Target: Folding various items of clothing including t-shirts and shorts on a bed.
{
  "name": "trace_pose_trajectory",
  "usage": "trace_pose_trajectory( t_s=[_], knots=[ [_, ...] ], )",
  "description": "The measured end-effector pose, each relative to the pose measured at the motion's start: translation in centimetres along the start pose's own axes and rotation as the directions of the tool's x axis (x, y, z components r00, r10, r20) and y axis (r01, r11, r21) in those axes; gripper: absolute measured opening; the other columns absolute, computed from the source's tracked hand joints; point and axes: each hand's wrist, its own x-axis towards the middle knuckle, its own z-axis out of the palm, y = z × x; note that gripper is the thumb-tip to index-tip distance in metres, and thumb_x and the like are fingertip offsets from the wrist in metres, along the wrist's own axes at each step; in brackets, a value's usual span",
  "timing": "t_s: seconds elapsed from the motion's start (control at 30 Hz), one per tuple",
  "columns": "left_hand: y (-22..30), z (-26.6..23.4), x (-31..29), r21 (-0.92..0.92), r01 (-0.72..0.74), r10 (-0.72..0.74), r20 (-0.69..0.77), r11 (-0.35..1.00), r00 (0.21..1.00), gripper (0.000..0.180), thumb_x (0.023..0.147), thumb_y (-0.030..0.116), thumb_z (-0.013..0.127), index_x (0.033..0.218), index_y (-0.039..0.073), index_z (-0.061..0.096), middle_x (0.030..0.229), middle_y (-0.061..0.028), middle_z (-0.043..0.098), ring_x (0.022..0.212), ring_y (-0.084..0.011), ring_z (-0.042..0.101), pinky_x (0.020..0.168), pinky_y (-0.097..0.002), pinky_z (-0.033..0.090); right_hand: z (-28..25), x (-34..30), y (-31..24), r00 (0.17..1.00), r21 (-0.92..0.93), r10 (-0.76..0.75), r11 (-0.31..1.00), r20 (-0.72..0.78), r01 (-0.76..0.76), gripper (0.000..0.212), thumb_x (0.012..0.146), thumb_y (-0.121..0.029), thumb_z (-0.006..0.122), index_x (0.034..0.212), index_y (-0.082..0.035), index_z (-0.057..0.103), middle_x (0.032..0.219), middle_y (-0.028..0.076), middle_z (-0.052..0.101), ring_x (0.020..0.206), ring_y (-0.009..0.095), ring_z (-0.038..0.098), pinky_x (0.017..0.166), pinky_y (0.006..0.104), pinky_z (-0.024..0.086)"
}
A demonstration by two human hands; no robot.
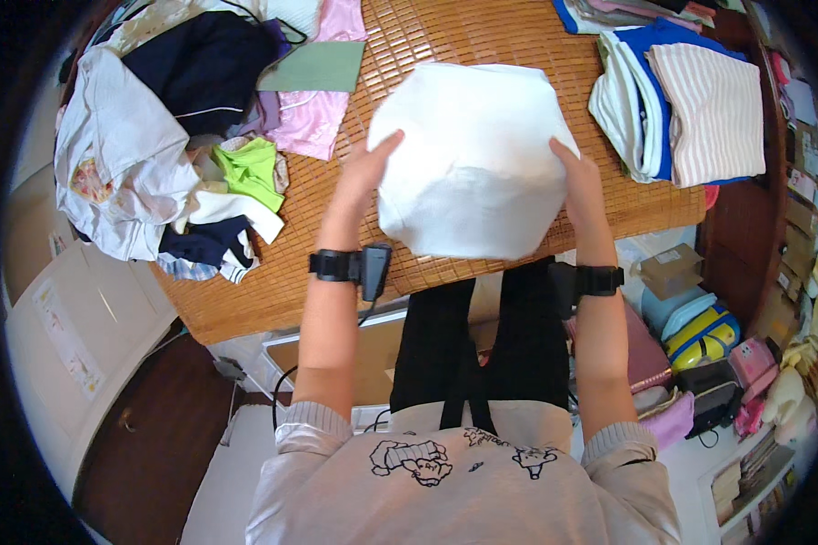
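A white piece of folded cloth (471, 136), maybe a garment, spans the space between my hands above the woven mat. My left hand (369, 165) grips its left edge, thumb on top and the other fingers hidden beneath. On the opposite edge my right hand (580, 178) holds it the same way. The cloth's lower side droops near the table's front edge, with a soft crease across its middle. Black bands with small devices circle both of my wrists.
A loose heap of clothes (136, 154) covers the table's left side, with pink and green pieces beside it. Neatly folded clothes (704, 113) are stacked at the right. The bamboo-like mat (482, 32) lies under everything. Bags and boxes (700, 336) crowd the lower right.
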Motion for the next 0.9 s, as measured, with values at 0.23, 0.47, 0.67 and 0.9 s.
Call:
trace_pose_trajectory(
  t_s=[0.23, 0.47, 0.67, 0.9],
  knots=[
    [6.2, -2.1, -6.8, -0.136, -0.491, 0.476, -0.13, 0.86, 0.87, 0.024, 0.081, 0.016, 0.06, 0.096, -0.002, 0.06, 0.089, -0.005, 0.062, 0.079, -0.0098, 0.056, 0.069, -0.0219, 0.043, 2.4, -5.0, -6.1, 0.816, 0.045, -0.576, 0.815, -0.053, 0.578, 0.025, 0.08, -0.017, 0.063, 0.092, 0.006, 0.061, 0.083, 0.004, 0.061, 0.068, 0.007, 0.052, 0.063, 0.0195, 0.04],
    [-2.1, -1.9, -4.8, -0.115, -0.348, 0.323, -0.193, 0.93, 0.927, 0.02, 0.082, 0.016, 0.06, 0.092, 0.0, 0.063, 0.087, -0.0016, 0.062, 0.076, -0.0075, 0.055, 0.069, -0.0215, 0.043, 0.1, -1.0, 0.8, 0.788, -0.224, -0.613, 0.762, 0.054, 0.608, 0.024, 0.08, -0.019, 0.062, 0.081, 0.005, 0.062, 0.068, 0.002, 0.055, 0.068, 0.008, 0.05, 0.061, 0.0222, 0.039],
    [-13.8, -0.6, -1.3, -0.062, -0.129, 0.115, -0.192, 0.99, 0.975, 0.029, 0.081, 0.021, 0.061, 0.095, -0.005, 0.06, 0.086, -0.005, 0.062, 0.073, -0.0102, 0.055, 0.066, -0.023, 0.043, -2.7, 2.8, 9.5, 0.966, -0.452, -0.25, 0.856, 0.062, 0.25, 0.032, 0.082, -0.028, 0.059, 0.076, 0.004, 0.062, 0.059, 0.001, 0.052, 0.06, 0.008, 0.045, 0.055, 0.0246, 0.036],
    [-10.7, 1.1, -1.5, -0.039, -0.05, 0.039, -0.244, 0.998, 0.969, 0.031, 0.081, 0.022, 0.061, 0.098, -0.005, 0.058, 0.089, -0.0086, 0.061, 0.078, -0.012, 0.056, 0.069, -0.0244, 0.044, -2.7, 4.4, 8.2, 0.951, -0.403, -0.268, 0.862, 0.153, 0.308, 0.031, 0.082, -0.027, 0.059, 0.086, 0.004, 0.058, 0.066, 0.001, 0.054, 0.06, 0.008, 0.043, 0.055, 0.0233, 0.036]
  ],
)
